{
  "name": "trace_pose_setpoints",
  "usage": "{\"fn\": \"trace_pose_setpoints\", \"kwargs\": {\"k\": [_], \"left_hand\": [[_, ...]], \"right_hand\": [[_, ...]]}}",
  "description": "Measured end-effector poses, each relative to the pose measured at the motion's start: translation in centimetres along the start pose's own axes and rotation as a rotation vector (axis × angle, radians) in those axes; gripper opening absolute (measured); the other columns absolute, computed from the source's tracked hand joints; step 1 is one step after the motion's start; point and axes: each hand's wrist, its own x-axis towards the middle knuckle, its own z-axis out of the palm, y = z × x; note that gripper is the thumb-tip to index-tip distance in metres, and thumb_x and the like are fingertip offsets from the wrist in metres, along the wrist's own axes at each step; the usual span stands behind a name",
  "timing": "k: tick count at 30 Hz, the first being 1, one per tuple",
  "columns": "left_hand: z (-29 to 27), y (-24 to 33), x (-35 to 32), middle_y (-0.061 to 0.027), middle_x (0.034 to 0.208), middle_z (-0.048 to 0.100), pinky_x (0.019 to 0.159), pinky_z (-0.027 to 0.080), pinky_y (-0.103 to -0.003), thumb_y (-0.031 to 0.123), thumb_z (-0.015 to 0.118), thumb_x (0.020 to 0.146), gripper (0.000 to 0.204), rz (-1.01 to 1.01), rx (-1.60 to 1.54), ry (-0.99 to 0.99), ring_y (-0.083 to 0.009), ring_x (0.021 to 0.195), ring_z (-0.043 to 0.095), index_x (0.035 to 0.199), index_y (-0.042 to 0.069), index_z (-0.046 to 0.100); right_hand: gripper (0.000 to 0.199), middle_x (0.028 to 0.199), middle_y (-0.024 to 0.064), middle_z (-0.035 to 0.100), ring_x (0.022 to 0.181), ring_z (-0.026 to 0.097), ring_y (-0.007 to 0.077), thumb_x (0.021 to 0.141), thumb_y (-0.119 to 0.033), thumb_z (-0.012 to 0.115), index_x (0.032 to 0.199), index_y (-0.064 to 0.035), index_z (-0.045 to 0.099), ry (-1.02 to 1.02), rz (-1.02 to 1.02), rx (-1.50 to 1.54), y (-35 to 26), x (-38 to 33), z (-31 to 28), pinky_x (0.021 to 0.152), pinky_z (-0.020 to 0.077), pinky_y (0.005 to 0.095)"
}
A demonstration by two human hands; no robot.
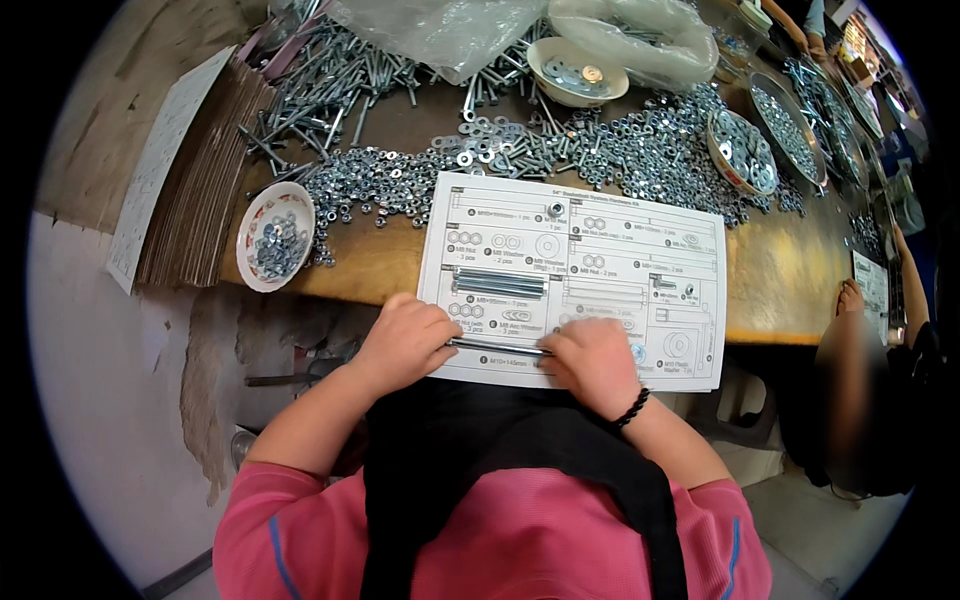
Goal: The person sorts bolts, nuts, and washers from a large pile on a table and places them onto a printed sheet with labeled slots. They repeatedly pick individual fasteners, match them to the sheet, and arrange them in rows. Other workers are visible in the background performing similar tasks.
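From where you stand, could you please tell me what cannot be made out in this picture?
Head view, metal rod: both ends covered by the left hand and right hand.
Head view, right fingers: blurred, apparently by motion.
Head view, bolts: some hidden under the plastic bag.

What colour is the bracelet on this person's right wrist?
The bracelet is black, seen best in the head view.

Workbench moderately lit, glints thrown off plastic bag and nuts, printed sheet brightly rendered, right hand blurred, apparently by motion, edges bowed by fisheye, corners blackened.
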Motion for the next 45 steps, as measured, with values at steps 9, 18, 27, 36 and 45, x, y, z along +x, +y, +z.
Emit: {"fn": "trace_pose_setpoints", "kwargs": {"k": [9,18,27,36,45], "left_hand": [[-0.1,-0.2,0.4,-0.0011,0.082,0.058,0.084,0.036,-0.036,0.018,0.072,0.066,0.023,-0.06,-0.056,-0.005,-0.0214,0.081,0.055,0.086,0.013,0.062],[-0.2,-0.4,0.3,-0.0013,0.08,0.059,0.082,0.036,-0.035,0.018,0.072,0.065,0.022,-0.051,-0.074,-0.006,-0.0216,0.08,0.055,0.084,0.013,0.061],[-0.1,-0.7,0.1,-0.0009,0.08,0.06,0.083,0.036,-0.036,0.02,0.073,0.065,0.024,-0.027,-0.075,-0.012,-0.019,0.081,0.057,0.085,0.013,0.062],[-2.4,-1.5,0.9,-0.0035,0.085,0.059,0.082,0.037,-0.038,0.031,0.073,0.066,0.033,-0.052,-0.025,-0.019,-0.023,0.084,0.055,0.091,0.014,0.062],[-9.2,-17.6,9.1,-0.0136,0.087,0.06,0.076,0.046,-0.041,0.031,0.064,0.077,0.028,-0.696,0.409,0.251,-0.0317,0.086,0.058,0.084,0.004,0.066]], "right_hand": [[0.021,0.079,0.0035,0.055,0.076,0.053,0.0232,0.063,-0.016,0.073,0.08,-0.012,0.062,0.012,0.148,0.058,2.8,-2.0,-3.4,0.068,0.04,0.0359],[0.03,0.083,0.0032,0.055,0.08,0.053,0.024,0.059,-0.015,0.075,0.084,-0.0119,0.06,-0.117,0.18,0.03,2.8,-2.7,-2.5,0.069,0.0398,0.0359],[0.027,0.084,0.0027,0.056,0.081,0.053,0.0229,0.063,-0.017,0.073,0.086,-0.0124,0.061,-0.133,0.133,0.081,1.6,-1.1,-2.7,0.071,0.0399,0.0356],[0.027,0.084,0.004,0.057,0.08,0.054,0.0245,0.062,-0.018,0.074,0.085,-0.0115,0.062,-0.079,0.099,0.112,2.2,0.2,-2.8,0.071,0.0406,0.0359],[0.025,0.083,0.008,0.057,0.078,0.054,0.0277,0.063,-0.013,0.074,0.084,-0.0086,0.062,0.069,0.096,0.151,2.4,2.7,-4.0,0.069,0.0423,0.0371]]}}
